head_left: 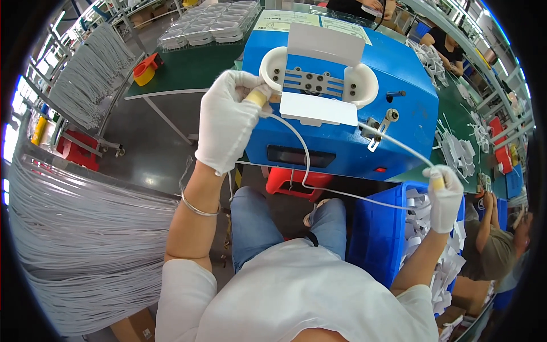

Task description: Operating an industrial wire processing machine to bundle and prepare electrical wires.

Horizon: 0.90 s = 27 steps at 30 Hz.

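Note:
A thin white cable (308,154) hangs in a loop between my gloved hands, in front of a blue machine (347,145). My left hand (229,117), with a yellowish cover on a digit, is closed in a pinch on the cable at the machine's left side. Lower at the right, my right hand (444,196) is closed around the cable, one stretch of which runs up to the machine. Between two white rounded guides (362,85) sits a slotted metal plate (313,81). White card panels (319,108) stand before and behind that plate.
A blue bin (379,233) full of white pieces stands at my right. Bundled white cables (91,239) lie at my left, with more on a rack (85,74). Clear trays (211,24) and a tape dispenser (146,69) rest on the green table. Other people work at right.

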Tool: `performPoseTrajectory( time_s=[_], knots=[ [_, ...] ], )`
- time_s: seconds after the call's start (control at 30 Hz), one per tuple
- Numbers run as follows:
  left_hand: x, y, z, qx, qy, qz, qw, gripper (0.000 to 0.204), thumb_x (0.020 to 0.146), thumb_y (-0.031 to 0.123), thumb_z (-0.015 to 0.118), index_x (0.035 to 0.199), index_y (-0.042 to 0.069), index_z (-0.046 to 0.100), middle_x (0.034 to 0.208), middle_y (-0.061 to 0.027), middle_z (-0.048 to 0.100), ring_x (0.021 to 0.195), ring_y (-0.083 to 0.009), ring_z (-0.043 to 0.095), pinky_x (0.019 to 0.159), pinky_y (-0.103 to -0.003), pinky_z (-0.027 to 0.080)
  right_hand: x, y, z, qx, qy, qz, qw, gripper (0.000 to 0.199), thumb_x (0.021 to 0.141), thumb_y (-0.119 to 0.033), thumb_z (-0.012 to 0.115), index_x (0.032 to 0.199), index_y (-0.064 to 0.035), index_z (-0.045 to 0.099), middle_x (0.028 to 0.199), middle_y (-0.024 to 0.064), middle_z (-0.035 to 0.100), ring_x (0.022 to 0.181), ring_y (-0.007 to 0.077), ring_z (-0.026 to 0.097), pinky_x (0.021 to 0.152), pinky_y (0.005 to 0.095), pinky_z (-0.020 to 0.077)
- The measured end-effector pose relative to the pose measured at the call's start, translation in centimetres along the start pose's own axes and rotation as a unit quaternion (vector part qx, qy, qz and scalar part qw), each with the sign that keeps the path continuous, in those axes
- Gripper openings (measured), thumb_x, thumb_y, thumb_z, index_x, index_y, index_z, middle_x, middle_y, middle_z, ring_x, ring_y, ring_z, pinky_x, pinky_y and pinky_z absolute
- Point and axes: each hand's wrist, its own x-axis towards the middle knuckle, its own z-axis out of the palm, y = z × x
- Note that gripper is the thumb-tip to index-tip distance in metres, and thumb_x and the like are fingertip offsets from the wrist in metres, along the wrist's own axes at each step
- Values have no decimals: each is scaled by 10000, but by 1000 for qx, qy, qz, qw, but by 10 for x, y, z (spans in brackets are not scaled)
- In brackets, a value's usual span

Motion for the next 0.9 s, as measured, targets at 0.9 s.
performPoseTrajectory(
  time_s=[0.9],
  knots=[
    [-88,-30,-66,58,43,-75,995,360,909,100,563,1238,-37,520,696,15,520,552,-30,459,485,-167,372,82,1,-5,74,-29,-31,996,124,901,-118,562,853,-53,655,746,-29,591,546,-10,366,452,149,227]
  ],
)
